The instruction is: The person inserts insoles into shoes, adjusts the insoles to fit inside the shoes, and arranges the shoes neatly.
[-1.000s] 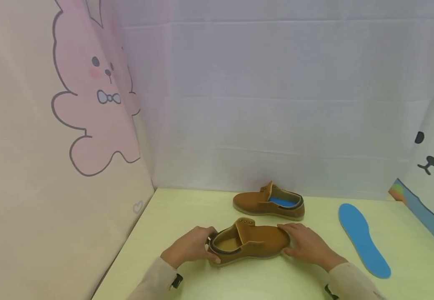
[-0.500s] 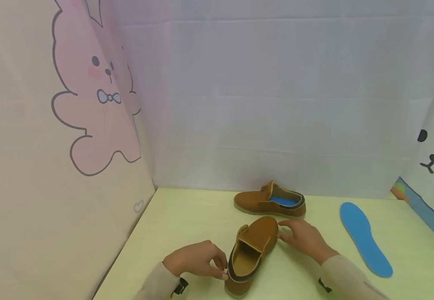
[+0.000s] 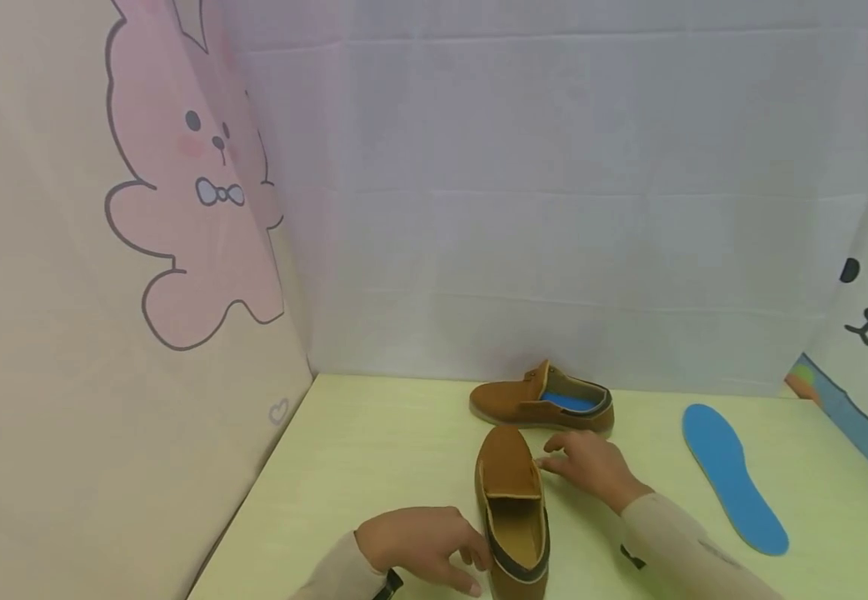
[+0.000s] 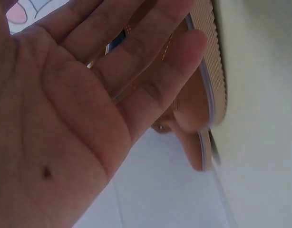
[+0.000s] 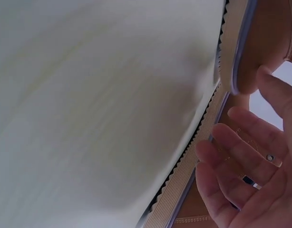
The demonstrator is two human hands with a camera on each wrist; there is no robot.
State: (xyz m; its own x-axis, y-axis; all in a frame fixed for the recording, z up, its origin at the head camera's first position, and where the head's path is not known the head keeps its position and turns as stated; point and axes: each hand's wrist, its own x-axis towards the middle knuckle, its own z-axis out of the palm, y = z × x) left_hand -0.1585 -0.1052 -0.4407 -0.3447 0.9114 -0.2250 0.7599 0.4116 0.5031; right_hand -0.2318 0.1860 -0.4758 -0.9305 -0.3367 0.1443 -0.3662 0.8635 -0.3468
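A brown shoe point(image 3: 507, 467) stands upright on the table, toe pointing away, with a tan inside and no blue insole visible in it. Beside its heel my left hand point(image 3: 434, 542) has its fingers near the shoe's left side; the left wrist view shows these fingers point(image 4: 158, 85) extended in front of the shoe. My right hand point(image 3: 587, 467) is at the right of the toe, fingers loosely bent. In the right wrist view the thumb is close to the shoe's toe point(image 5: 260, 42); whether it touches is hard to tell.
Behind lies a second brown shoe point(image 3: 501, 400), toe to the left, with a blue insole point(image 3: 569, 402) inside. A loose blue insole point(image 3: 730, 479) lies flat at the right of the pale yellow table point(image 3: 374, 450). A white cloth wall point(image 3: 554, 208) closes off the back.
The near shoe has turned from lying crosswise, toe right, to toe pointing away. My left hand has moved right with the heel, and the right hand slightly left; both have loosened from the shoe.
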